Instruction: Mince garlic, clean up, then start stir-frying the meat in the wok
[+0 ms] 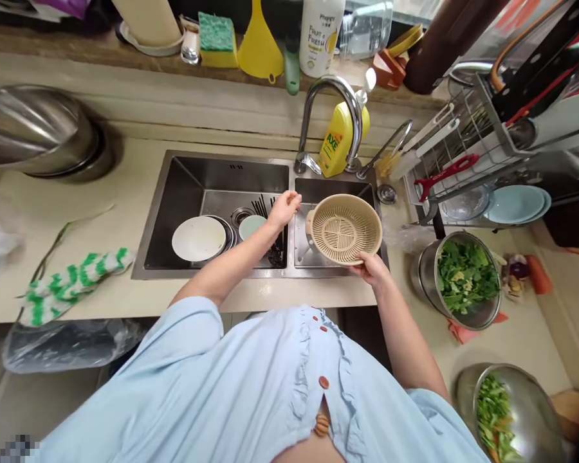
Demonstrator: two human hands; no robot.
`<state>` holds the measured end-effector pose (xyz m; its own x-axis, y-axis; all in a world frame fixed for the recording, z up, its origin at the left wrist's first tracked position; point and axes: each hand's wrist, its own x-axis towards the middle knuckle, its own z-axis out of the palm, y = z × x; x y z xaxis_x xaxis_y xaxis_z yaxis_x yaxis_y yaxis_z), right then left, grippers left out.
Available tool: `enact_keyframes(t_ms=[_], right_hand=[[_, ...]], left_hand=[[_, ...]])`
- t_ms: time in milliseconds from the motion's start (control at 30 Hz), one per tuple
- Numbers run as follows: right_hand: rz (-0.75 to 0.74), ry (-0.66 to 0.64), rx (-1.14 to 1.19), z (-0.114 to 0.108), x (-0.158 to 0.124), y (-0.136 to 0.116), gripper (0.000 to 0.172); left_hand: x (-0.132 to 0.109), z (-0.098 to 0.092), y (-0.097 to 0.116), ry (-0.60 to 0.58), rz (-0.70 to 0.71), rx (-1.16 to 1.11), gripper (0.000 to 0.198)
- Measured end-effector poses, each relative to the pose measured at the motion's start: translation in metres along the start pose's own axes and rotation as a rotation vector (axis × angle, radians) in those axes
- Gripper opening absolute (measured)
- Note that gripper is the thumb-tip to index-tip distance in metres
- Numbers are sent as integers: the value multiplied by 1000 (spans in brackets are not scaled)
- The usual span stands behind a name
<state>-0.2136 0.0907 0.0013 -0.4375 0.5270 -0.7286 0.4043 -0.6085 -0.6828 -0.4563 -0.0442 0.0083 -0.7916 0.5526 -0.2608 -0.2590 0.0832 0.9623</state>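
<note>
My right hand point(372, 270) grips the near right rim of a beige plastic colander point(345, 230), its thumb over the edge. The colander is tilted over the small right sink basin point(303, 251), and I see nothing inside it. Left of it, my left hand point(284, 209) hovers above the divider between the basins. Its fingers are curled together, with no object showing in them. The chrome faucet point(305, 128) rises behind both hands. In the large left basin point(186, 186) sit a white plate point(199, 238), a pale green bowl point(251, 226) and several dark chopsticks point(259, 206).
A yellow detergent bottle point(338, 138) stands behind the faucet. To the right are a wire dish rack point(477, 135), a pot of leafy greens point(468, 273) and a steel bowl point(535, 411) with cut vegetables. A green-and-white cloth point(72, 286) lies left; steel bowls point(38, 128) stand behind it.
</note>
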Motion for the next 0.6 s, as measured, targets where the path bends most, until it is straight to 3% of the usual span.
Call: enact_keyframes(t_ms=[133, 233, 333, 433, 600], right_hand=[[-11, 19, 83, 1, 26, -12, 35], [-27, 40, 104, 2, 45, -13, 37], [-10, 37, 96, 1, 59, -8, 39], [9, 21, 99, 2, 70, -2, 36], [33, 12, 89, 8, 86, 4, 33]], left_hand=[[74, 38, 13, 105, -226, -264, 13], [116, 74, 18, 113, -260, -517, 25], [139, 97, 17, 230, -249, -661, 35], [151, 98, 15, 336, -283, -624, 39], [166, 81, 25, 319, -382, -629, 37]])
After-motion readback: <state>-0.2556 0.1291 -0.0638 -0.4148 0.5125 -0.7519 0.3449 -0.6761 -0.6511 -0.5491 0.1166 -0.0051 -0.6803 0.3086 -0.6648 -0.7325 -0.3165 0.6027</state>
